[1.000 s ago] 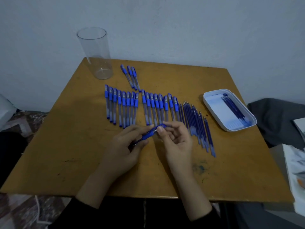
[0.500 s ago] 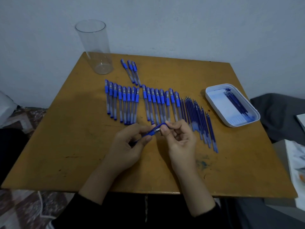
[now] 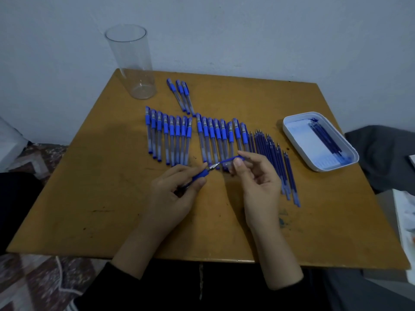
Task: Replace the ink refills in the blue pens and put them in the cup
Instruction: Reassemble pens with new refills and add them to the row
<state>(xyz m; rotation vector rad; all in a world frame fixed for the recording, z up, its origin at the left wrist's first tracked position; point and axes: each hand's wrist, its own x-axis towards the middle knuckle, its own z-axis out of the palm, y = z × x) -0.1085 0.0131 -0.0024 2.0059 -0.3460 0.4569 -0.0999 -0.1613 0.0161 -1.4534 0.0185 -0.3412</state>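
My left hand grips a blue pen by its barrel, metal tip pointing right. My right hand pinches the pen's blue cap, which sits just clear of the tip. Behind my hands lie two rows of several capped blue pens, and three more pens lie further back. A bundle of several loose blue refills lies to the right of the rows. The clear plastic cup stands empty at the table's back left corner.
A white tray holding several dark refills sits at the right of the wooden table. A grey cloth and papers lie off the table's right edge. A wall stands close behind.
The cap has come off the pen: my right hand has pulled it to the right, baring the metal tip. My left hand still holds the barrel.
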